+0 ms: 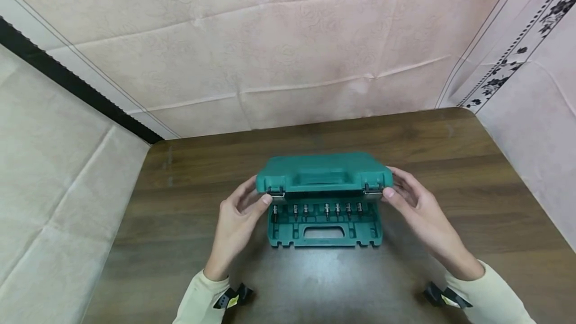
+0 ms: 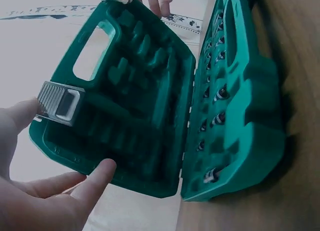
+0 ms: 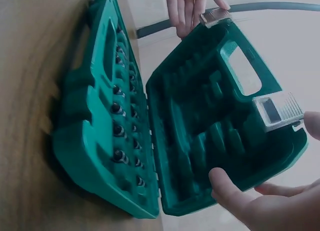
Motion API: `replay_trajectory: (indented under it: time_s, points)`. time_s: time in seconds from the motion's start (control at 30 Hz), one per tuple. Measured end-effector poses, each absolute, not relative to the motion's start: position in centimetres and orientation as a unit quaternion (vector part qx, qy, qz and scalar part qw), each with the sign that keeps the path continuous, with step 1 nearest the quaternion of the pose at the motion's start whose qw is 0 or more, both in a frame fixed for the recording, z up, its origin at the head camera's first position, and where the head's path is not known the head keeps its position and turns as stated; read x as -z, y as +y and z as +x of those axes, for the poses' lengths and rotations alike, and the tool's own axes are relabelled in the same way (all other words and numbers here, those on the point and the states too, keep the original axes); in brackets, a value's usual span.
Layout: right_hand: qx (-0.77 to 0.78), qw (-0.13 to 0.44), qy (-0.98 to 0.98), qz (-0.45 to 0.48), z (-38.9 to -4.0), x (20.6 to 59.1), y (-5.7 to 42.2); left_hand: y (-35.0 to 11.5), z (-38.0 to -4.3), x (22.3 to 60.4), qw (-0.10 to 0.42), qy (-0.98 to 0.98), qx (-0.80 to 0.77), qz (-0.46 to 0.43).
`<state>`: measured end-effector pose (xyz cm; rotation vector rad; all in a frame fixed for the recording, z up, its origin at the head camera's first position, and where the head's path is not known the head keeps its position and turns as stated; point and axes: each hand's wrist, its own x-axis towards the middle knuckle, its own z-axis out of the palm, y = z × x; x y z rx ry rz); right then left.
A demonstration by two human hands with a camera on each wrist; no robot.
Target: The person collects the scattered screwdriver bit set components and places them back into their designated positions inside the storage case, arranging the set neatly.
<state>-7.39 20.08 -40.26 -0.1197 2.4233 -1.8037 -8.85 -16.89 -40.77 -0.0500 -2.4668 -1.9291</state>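
Note:
A green plastic tool case lies on the table, its base [image 1: 288,236] flat and its lid [image 1: 323,164] tilted partway up on the hinge. My left hand [image 1: 236,221] grips the lid's left end, thumb near one metal latch [image 2: 61,103]. At the opposite end my right hand [image 1: 418,209] holds the lid the same way, thumb by the other latch [image 3: 279,111]. Several small metal bits [image 1: 327,209] sit in slots in the base. Moulded recesses line the lid's inside, seen in both wrist views.
The case stands on a brown wooden table [image 1: 189,244] with rounded far corners. Pale patterned cloth [image 1: 288,54] hangs behind it, with more at both sides. A dark strap device [image 1: 234,298] is on the left wrist, another [image 1: 443,296] on the right.

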Motion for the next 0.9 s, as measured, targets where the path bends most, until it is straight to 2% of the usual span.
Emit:
replay_trajectory:
  time_s: [0.17,0.37,0.9]
  points:
    - [0.559,0.040,0.828,-0.019,-6.6,41.1,19.6,-16.8,-8.4,41.8,-0.008,-0.781,0.624,-0.009]
    - [0.591,0.032,0.804,-0.049,-6.1,42.4,19.2,-16.7,-8.0,42.9,-0.017,-0.778,0.628,-0.021]
    - [0.568,0.094,0.817,-0.036,-5.7,43.1,19.6,-16.2,-7.1,44.2,-0.044,-0.768,0.639,-0.002]
